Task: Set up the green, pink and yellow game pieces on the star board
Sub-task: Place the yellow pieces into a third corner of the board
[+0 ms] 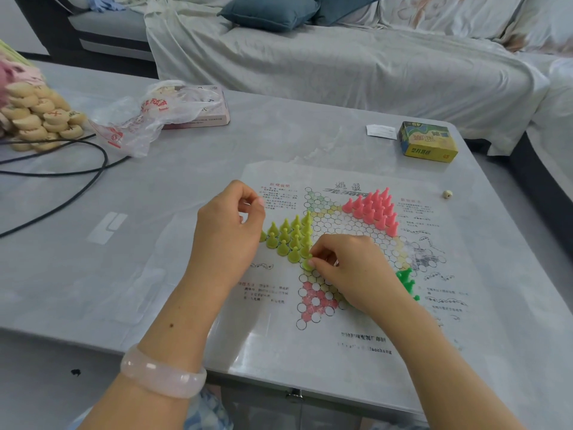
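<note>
Head view looks down on a grey table (186, 187) with a thin printed paper star board (347, 243) lying flat at centre frame. Yellow-green cone-shaped plastic pieces (290, 235) stand packed in the star's left point, just right of the left hand (229, 225). Pink cone pieces (373, 207) fill the upper right point, and bright green cone pieces (406, 282) stand at the lower right, partly hidden behind the right hand (350, 274). That right hand rests over the middle of the board, thumb and forefinger pinched together on one yellow-green piece (308, 264) at the lower end of the yellow cluster, its base touching the board. The left hand hovers above the board's left edge with fingers curled inward and thumb near the forefinger tip; whether it holds anything cannot be told. A pale translucent bangle (162, 372) circles the left wrist. Toward the upper right of the frame sits a yellow and green cardboard box (428, 142), with a small cream die (447, 194) below it. Round cream wooden discs (37, 116) pile up at the far left beside a crumpled clear plastic bag (148, 116) and black cables (77, 169).
</note>
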Motion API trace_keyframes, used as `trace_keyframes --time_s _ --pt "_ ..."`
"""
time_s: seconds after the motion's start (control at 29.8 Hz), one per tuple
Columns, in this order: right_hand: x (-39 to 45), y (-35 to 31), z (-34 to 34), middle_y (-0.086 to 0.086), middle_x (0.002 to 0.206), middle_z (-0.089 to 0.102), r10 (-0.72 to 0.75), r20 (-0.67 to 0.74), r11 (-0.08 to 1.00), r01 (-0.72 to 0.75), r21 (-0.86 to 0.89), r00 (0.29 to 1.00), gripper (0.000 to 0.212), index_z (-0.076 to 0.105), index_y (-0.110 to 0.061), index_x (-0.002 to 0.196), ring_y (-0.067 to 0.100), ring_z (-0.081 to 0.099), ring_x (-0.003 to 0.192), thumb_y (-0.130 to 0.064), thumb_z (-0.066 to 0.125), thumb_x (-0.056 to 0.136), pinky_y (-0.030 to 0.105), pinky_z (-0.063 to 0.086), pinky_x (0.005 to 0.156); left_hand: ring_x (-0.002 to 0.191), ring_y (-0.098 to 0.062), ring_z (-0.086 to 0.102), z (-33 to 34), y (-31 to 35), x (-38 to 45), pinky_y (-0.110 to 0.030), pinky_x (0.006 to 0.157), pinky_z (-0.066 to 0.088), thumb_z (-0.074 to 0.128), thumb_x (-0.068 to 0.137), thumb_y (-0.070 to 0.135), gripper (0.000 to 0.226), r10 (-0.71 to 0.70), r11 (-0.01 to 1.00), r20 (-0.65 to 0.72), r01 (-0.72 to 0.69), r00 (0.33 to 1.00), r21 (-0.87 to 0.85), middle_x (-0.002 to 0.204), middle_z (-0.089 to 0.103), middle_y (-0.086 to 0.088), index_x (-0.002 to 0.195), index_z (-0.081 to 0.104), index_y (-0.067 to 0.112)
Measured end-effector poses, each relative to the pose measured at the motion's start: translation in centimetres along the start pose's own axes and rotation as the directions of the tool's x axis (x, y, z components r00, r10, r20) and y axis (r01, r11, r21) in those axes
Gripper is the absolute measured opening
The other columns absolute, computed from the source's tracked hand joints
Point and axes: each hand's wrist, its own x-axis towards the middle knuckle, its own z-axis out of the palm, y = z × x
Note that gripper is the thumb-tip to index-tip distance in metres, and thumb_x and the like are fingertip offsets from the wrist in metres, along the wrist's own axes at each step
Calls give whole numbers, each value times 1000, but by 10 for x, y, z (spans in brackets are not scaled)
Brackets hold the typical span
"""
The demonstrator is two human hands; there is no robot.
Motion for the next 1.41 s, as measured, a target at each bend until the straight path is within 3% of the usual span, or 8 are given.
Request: trace_keyframes --time_s 0.27,0.57,0.71,0.87,1.01,1.08,1.18,1.41 --pt "3 -1 4 -4 86 67 -7 -19 1000 7 -12 1000 12 66 -20 91 14 58 82 -26 58 84 34 50 77 72 8 50 -2 1 0 -3 60 36 50 91 21 23 -13 1000 9 13 1000 4 76 53 19 69 46 29" --pt "2 -1 4 -4 89 64 -28 -4 999 28 -45 1000 13 65 -19 95 11 54 82 -25 58 85 24 44 75 75 7 51 -1 1 0 -7 63 36 50 91 20 22 -31 999 15 31 999 -11 77 54 19 70 47 29" --pt "1 1 -3 -2 89 66 -17 17 1000 17 -21 1000 15 65 -18 98 11 57 83 -22 59 84 24 47 79 77 6 51 0 1 0 -6 63 36 50 91 20 11 -46 999 19 46 999 -15 80 54 19 81 54 20" --pt "-4 8 -47 -19 74 60 69 -123 986 -49 160 990 8 66 -23 88 -6 56 72 -20 60 85 4 45 69 78 8 50 2 5 -1 0 61 37 48 91 16 10 -58 998 60 60 997 -22 84 56 19 84 55 18" --pt "7 44 -89 -11 75 64 247 -325 956 -173 239 913 10 65 -24 82 9 62 76 -17 58 85 21 48 74 85 -5 52 6 12 -1 -14 70 37 48 92 20 8 -49 999 119 50 992 -11 89 57 14 93 57 19" --pt "18 74 -101 -6 82 65 366 -389 928 -300 220 846 12 65 -20 89 17 62 81 -16 55 86 31 48 78 100 -12 48 9 12 0 -20 84 33 48 92 23 16 -6 998 139 -3 990 67 106 55 12 104 57 22" --pt "33 124 -110 4 108 64 464 -441 876 -470 104 768 22 64 -17 104 22 57 96 -14 49 88 32 44 79 127 -10 35 14 12 4 -18 99 21 50 91 23 25 75 981 136 -97 988 165 131 47 9 114 57 23" --pt "66 175 -102 14 128 48 461 -280 827 -522 -209 842 31 54 -17 121 33 47 113 -15 46 92 39 40 89 128 -5 31 27 13 13 -17 101 17 50 90 23 26 147 966 134 -171 980 195 136 43 8 115 57 23"
